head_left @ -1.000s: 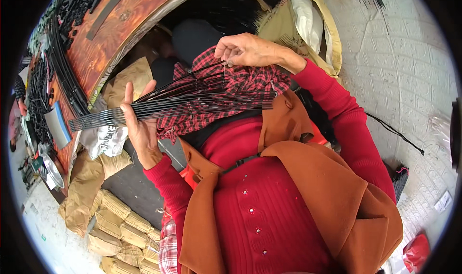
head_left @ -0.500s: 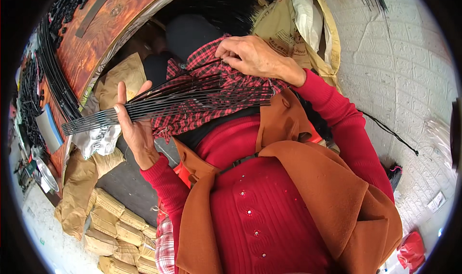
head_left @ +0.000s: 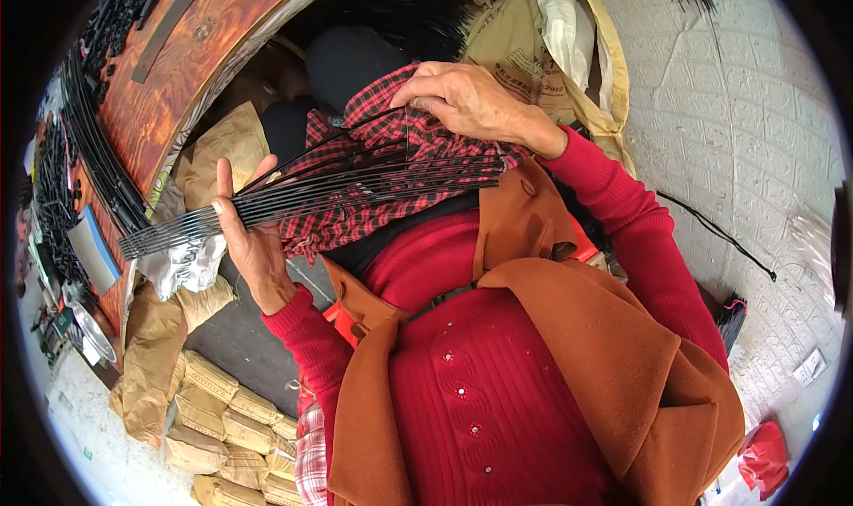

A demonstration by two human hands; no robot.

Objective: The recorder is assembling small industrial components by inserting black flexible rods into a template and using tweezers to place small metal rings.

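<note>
My left hand (head_left: 253, 244) grips a flat bundle of long thin black strips (head_left: 355, 186) near its left end, thumb up over them. The strips run to the right across a red and black plaid cloth (head_left: 382, 137) on my lap. My right hand (head_left: 462, 97) is above the bundle's right part, with its fingertips pinched on one or two strips that arc up away from the rest. I wear a red sweater and an orange vest.
A wooden tabletop (head_left: 204, 44) with more black strips (head_left: 89, 159) on it curves along the upper left. Brown paper sacks (head_left: 222, 413) are stacked at lower left, with a white plastic bag (head_left: 191, 266) above them. A black cable (head_left: 711, 231) and a red bag (head_left: 764, 457) lie on the tiled floor at right.
Both hands stay almost in place. My right fingertips have drawn a strip a little higher off the bundle, so it now arcs clear of the others.
</note>
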